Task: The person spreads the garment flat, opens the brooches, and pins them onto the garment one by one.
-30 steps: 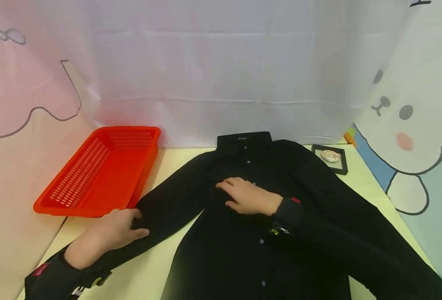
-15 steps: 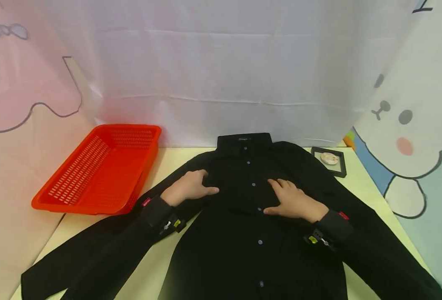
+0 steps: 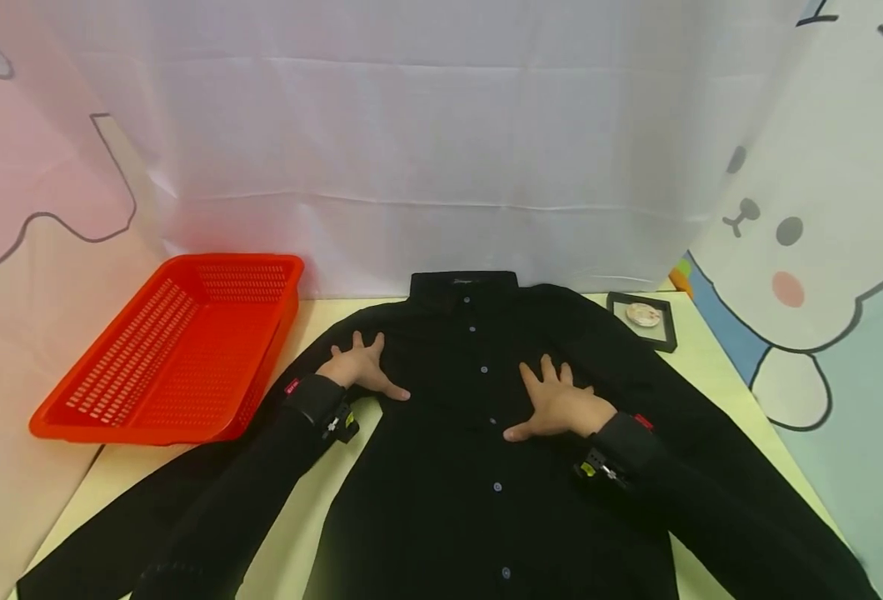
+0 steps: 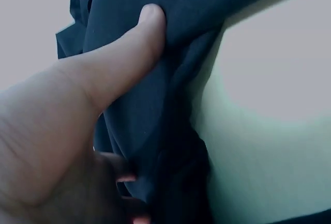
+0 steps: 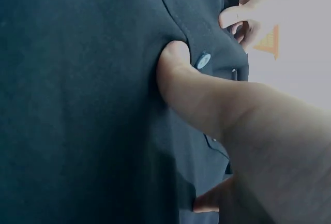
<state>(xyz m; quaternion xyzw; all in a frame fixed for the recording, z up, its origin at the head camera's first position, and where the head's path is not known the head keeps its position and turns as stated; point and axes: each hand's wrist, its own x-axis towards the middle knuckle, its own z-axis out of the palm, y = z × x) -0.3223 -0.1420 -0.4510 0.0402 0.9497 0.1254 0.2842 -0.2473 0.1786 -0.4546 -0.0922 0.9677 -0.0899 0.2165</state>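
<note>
A black button-up shirt (image 3: 426, 467) lies front up on the pale table, its collar at the far edge and its sleeves spread to both sides. My left hand (image 3: 362, 369) rests with spread fingers on the chest near the left armpit. On the other side of the button row, my right hand (image 3: 559, 407) lies spread on the chest. In the right wrist view the right thumb (image 5: 176, 63) touches the cloth beside a button (image 5: 203, 61). The left wrist view shows the left thumb (image 4: 150, 27) straight against the black fabric. Neither hand pinches the cloth.
A red plastic basket (image 3: 261, 367) stands at the left, partly over the shirt's sleeve. At the back right lies a small black frame (image 3: 662, 340) with a round pale piece in it. A white curtain (image 3: 411, 150) closes off the far side of the table.
My left hand has moved from the sleeve by the basket up and right onto the chest. The right hand has shifted right from the button row. Fingers of both hands have spread.
</note>
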